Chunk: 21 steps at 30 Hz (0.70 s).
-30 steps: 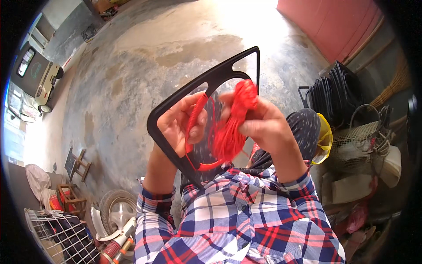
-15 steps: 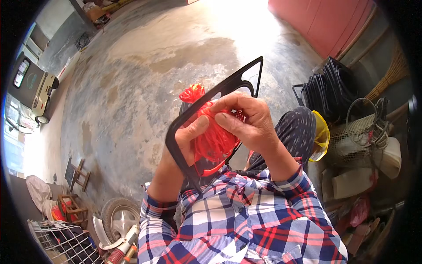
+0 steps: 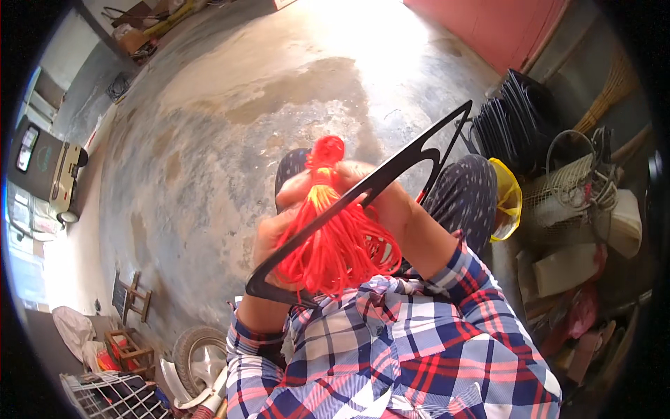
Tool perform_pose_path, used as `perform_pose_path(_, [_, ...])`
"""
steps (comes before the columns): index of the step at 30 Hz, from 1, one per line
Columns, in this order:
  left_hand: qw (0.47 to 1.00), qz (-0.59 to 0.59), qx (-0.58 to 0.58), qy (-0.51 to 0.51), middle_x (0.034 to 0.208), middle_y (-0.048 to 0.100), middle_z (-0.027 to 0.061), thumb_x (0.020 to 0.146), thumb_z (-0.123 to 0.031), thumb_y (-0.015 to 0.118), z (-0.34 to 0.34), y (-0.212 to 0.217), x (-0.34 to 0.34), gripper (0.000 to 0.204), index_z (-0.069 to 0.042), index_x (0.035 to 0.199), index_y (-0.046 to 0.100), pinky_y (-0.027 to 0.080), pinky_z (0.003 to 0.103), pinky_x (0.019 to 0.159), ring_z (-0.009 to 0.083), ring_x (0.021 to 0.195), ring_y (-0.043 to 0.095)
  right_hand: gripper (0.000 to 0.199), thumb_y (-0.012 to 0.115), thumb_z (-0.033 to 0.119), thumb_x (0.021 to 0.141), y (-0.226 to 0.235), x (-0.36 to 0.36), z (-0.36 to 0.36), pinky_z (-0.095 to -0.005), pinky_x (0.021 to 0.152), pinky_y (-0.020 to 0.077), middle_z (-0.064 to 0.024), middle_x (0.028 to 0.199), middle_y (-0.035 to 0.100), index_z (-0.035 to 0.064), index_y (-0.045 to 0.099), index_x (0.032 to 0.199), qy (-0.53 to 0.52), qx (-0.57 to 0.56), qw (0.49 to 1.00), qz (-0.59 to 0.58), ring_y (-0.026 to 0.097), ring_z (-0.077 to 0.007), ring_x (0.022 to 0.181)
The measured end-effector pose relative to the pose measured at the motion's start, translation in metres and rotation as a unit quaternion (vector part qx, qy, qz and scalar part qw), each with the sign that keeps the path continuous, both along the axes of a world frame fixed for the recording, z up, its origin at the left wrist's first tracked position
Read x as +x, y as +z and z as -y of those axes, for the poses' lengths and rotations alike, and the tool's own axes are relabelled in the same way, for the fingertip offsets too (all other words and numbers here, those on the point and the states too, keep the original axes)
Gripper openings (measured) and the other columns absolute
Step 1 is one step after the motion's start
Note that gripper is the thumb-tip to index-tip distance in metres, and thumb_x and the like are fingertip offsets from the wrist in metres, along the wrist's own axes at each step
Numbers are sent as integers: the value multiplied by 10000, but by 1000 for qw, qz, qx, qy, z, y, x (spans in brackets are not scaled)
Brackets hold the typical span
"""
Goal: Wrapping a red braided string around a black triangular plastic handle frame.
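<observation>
A bundle of red plastic strands (image 3: 338, 241) hangs fanned out in front of my chest, its bound neck yellow-orange and its top a red knot. My left hand (image 3: 285, 201) is closed at the bundle's neck from the left. On the other side my right hand (image 3: 389, 209) is at the same neck, its fingertips partly hidden behind the strands and a black bar. That bar belongs to a thin black frame (image 3: 370, 183), which slants across the bundle and both hands; its lower corner lies by my left wrist.
Several black frames (image 3: 520, 122) are stacked at the right, near a yellow-rimmed container (image 3: 508, 199) and a wire basket (image 3: 569, 202). On the left stand a small wooden stool (image 3: 136, 297), a wheel (image 3: 202, 359) and a white wire rack (image 3: 115, 398). A vehicle (image 3: 52, 167) is parked farther off.
The strands have been turned and now hang spread toward me, with the knot upright on top. My hands have shifted to the neck. The black frame has tilted lower and to the right.
</observation>
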<state>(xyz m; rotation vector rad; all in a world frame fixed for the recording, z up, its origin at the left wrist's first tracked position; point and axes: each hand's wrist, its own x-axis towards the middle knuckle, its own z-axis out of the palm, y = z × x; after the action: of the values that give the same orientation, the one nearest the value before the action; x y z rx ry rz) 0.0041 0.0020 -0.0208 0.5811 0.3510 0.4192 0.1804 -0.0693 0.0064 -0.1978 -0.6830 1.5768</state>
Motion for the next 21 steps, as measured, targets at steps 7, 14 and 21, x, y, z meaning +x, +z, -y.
perform_pose_path(7, [994, 40, 98, -25, 906, 618, 169, 948, -704, 229, 15, 48, 9, 874, 16, 1381, 470, 308, 269, 355, 144, 434, 418, 322, 581, 270, 925, -51, 22, -10, -340, 797, 537, -110, 941, 674, -30, 624, 1035, -440, 1, 765, 471, 659, -200, 849])
perform_pose_path(14, [988, 64, 138, -14, 903, 554, 157, 978, -566, 405, -9, 38, -1, 678, -10, 1356, 496, 332, 205, 371, 101, 475, 412, 362, 496, 342, 877, -32, 28, 22, -373, 863, 508, -173, 1059, 632, 6, 598, 962, -267, -59, 959, 75, 618, -249, 950])
perform_pose_path(21, [989, 57, 131, 36, 875, 529, 96, 927, -254, 656, -32, 25, -13, 468, -63, 1330, 514, 258, 183, 334, 67, 469, 373, 411, 353, 463, 1036, 3, 25, 40, -396, 764, 455, -12, 573, 471, 77, 467, 953, -186, 125, 974, -5, 467, -143, 470])
